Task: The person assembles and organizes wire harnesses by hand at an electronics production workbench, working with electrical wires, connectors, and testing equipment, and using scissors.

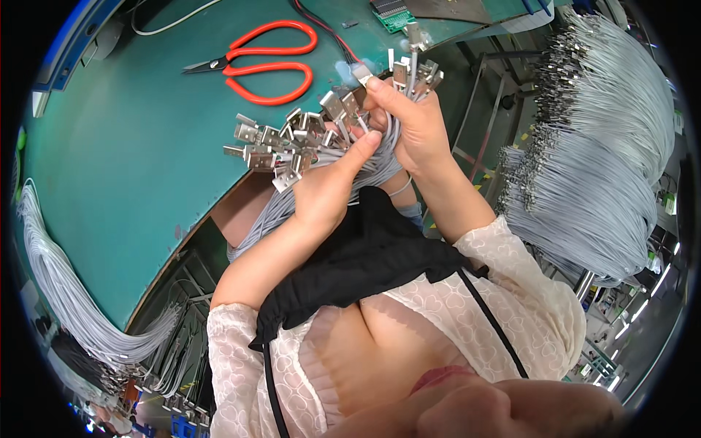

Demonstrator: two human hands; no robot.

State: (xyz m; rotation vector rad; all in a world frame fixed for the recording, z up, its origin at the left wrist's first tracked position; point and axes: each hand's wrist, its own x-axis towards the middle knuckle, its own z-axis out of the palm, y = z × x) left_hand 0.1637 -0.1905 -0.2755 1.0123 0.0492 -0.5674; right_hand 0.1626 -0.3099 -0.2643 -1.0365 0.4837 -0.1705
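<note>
A thick bundle of grey USB cables (274, 217) lies across my lap, its bare metal plugs gathered at the table's edge. My left hand (325, 191) is wrapped round the bundle, and many loose plugs (296, 135) fan out to its left. Several more cables run through my right hand (425, 135), with their plugs (405, 71) sticking up beyond its fingers. The right thumb presses on one USB plug (362, 73), close to the end of a red and black wire pair (343, 45). Whether that plug sits in a socket is hidden.
Red-handled scissors (266, 52) lie on the green tabletop (146, 160). A green circuit board (395, 20) is at the far edge. Large grey cable bundles (606, 124) hang on a rack at right; another cable bundle (69, 281) drapes over the table's left edge.
</note>
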